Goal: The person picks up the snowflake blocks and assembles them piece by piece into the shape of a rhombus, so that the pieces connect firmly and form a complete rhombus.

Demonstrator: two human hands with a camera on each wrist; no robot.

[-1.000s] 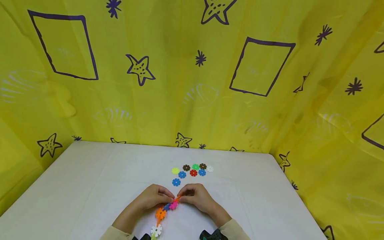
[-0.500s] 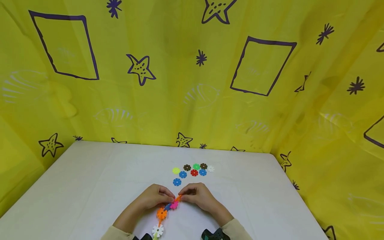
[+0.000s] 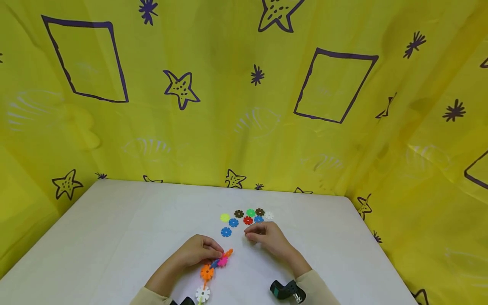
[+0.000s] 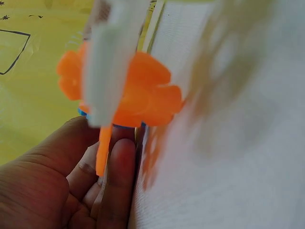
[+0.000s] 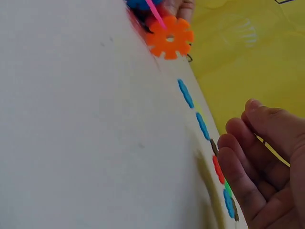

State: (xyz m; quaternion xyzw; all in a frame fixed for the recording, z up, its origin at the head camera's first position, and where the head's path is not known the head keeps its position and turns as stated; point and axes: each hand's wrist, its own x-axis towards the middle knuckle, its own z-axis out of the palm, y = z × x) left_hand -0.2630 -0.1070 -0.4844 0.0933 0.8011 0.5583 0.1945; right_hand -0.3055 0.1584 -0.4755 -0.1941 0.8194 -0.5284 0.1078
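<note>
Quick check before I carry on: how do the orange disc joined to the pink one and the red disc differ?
The orange disc is slotted into the pink disc; the red disc is loose.
The orange disc stands tilted, nearly edge-on in the head view; the red disc lies flat on the table.
Both have notched rims and a centre hole.

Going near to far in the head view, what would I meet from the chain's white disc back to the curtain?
White chain disc, face-on orange disc, pink disc, nearest loose blue disc, red disc, green disc, yellow curtain.
</note>
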